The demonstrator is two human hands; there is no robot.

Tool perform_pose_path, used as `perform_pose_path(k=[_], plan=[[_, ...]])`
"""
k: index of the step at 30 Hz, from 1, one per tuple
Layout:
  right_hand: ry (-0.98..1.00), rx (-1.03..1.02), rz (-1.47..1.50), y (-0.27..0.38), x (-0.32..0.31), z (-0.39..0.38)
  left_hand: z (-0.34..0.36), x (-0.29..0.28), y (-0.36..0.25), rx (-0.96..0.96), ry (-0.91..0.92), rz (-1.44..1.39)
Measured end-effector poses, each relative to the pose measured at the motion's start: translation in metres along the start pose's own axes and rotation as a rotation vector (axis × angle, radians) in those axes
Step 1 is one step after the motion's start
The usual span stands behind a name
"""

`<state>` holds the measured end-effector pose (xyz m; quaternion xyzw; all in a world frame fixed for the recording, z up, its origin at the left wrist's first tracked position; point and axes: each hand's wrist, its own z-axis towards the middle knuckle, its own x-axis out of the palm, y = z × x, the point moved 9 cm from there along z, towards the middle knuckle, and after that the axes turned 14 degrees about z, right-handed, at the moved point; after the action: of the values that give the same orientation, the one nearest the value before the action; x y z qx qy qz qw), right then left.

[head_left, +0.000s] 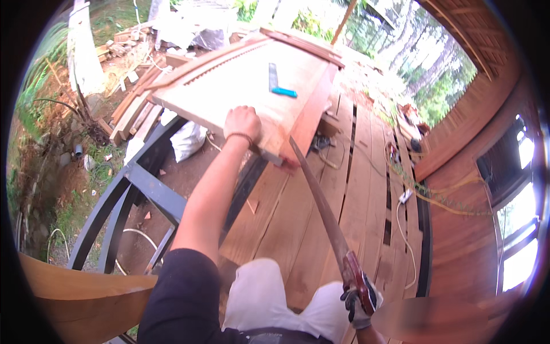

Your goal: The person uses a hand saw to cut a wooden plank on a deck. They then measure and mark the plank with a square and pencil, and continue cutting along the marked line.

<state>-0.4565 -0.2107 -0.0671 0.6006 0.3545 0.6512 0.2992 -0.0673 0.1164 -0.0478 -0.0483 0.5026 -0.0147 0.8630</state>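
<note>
My left hand (pixel 243 123), bare with a dark bracelet at the wrist, rests closed on the near edge of a pale wooden board (pixel 220 94). Its fingers curl away from me, so anything under them is hidden. In my right hand (pixel 361 307), which wears a grey and black glove, is the reddish-brown handle of a handsaw (pixel 322 203). The long, dull blade slants up and left, its tip beside the reddish plank (pixel 315 109) along the board's right side. I cannot tell whether they touch. Farther back on the board lies a try square (pixel 282 90) with a turquoise handle.
A dark metal frame (pixel 152 186) stands below and left of the board. Wood offcuts (pixel 134 114) and a white sack (pixel 188 140) lie beyond it. Across the gapped plank deck (pixel 358 172) run cables and a white power strip (pixel 405 196). A wooden wall (pixel 452 241) rises at right.
</note>
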Motion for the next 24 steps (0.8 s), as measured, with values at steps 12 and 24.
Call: perform_pose_path(k=[12,24], plan=[[-0.066,-0.204,-0.786,0.020,0.010,0.042,0.025,0.022,0.033,0.108,-0.057,-0.033],[0.063,-0.321,-0.685,0.007,0.059,0.118,0.042,0.049,0.077,0.108,0.049,-0.195]])
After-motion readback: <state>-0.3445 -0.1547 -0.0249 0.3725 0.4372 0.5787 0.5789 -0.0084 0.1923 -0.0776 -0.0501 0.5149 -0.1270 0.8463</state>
